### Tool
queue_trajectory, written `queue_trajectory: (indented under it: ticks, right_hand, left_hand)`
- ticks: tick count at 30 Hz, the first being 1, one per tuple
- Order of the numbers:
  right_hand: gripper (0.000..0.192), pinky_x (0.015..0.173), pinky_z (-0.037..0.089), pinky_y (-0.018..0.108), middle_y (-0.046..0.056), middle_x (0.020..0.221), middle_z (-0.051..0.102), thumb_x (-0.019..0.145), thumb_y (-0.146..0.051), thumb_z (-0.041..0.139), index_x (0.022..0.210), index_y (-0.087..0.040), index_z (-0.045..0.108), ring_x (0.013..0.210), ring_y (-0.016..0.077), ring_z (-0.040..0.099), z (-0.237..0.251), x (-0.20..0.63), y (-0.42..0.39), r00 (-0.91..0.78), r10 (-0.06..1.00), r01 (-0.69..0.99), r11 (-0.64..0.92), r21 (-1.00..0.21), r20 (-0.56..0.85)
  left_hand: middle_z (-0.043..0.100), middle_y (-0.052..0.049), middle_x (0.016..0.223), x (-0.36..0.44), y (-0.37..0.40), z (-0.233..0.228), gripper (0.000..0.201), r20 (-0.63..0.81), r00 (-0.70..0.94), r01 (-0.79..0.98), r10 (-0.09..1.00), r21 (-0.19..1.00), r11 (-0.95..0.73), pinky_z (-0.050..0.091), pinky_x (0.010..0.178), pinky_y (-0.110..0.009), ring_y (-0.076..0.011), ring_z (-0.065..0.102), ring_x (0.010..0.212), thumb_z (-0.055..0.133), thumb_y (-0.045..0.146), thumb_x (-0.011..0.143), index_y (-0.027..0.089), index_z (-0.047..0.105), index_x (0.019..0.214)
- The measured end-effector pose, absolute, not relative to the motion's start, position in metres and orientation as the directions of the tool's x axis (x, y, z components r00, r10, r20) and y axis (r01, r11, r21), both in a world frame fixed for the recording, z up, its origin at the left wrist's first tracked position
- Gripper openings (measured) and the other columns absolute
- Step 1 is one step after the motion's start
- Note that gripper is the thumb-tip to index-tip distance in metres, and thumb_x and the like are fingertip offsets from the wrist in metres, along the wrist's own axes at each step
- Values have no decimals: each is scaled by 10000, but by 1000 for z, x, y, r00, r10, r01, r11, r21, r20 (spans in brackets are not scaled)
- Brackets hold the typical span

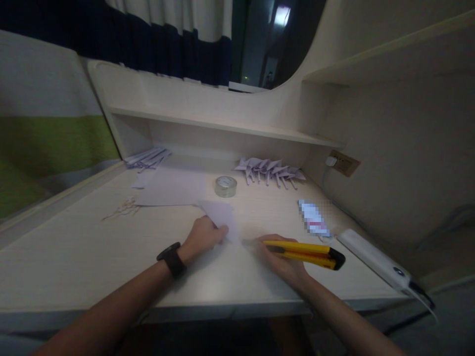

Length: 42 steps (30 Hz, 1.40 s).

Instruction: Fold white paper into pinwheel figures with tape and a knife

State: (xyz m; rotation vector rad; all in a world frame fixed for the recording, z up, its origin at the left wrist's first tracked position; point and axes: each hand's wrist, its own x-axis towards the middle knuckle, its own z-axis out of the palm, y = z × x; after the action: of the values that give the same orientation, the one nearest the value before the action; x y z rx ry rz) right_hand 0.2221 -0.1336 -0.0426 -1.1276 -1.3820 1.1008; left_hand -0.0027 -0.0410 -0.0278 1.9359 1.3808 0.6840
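Domestic setting: bedroom or dormitory study nook. Built-in pale wood-grain desk (74, 247) fitted with 1 low shelf (222, 127) along the back and 1 higher shelf (389, 54) on the right wall. Striped curtain (166, 34) hung over a dark window (267, 44). Wall socket (343, 163) mounted beside the desk. White power strip (374, 259) laid at the desk's right edge. Dim indoor lighting.

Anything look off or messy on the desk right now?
Only small things: thin paper strips lie scattered left of the loose sheets, and the power strip sits askew at the desk's right edge, its end overhanging.
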Motion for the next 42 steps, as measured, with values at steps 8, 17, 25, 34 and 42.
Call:
queue_trajectory:
  ticks: [8, 17, 25, 34, 42]
  right_hand:
    - [196, 871, 470, 460, 68, 902, 674, 736, -409, 663, 857, -260, 705, 989, 289, 575, -37, 221, -137, -29, 964, 134, 266, -955, 265]
    - [179, 884, 465, 442, 70, 883, 690, 716, -372, 688, 856, -266, 721, 949, 292, 602, -36, 219, -138, 38, 951, 234, 291, -928, 308]
    - [170, 874, 452, 455, 66, 866, 696, 750, -376, 661, 865, -269, 725, 845, 268, 621, -38, 218, -140, 28, 936, 337, 321, -885, 350]
    - [124, 736, 484, 411, 61, 807, 717, 754, -311, 666, 846, -256, 728, 725, 236, 637, -26, 213, -142, -4, 902, 504, 375, -778, 432]
    - [128, 710, 510, 369, 60, 797, 718, 776, -312, 648, 851, -241, 724, 705, 220, 651, -28, 213, -143, -12, 872, 589, 402, -701, 490]
  left_hand:
    - [592, -38, 434, 7, -44, -27, 328, 111, 372, 645, 922, 683, -343, 370, 507, -239, -164, 577, 481, 550, 355, 737, 154, 631, 491]
    - [587, -60, 447, 6, -44, -31, 341, 128, 352, 668, 927, 659, -345, 362, 534, -255, -192, 587, 538, 551, 367, 739, 162, 606, 471]
    - [593, -71, 464, 5, -45, -34, 409, 171, 390, 697, 905, 587, -411, 356, 541, -269, -189, 580, 528, 515, 388, 778, 165, 588, 442]
    - [582, -42, 454, 8, -47, -32, 397, 157, 399, 694, 903, 592, -409, 349, 507, -261, -169, 558, 482, 585, 462, 734, 160, 632, 480]
    - [649, -88, 552, 7, -46, -34, 390, 128, 407, 724, 904, 558, -405, 339, 492, -257, -182, 586, 513, 579, 456, 736, 126, 655, 541]
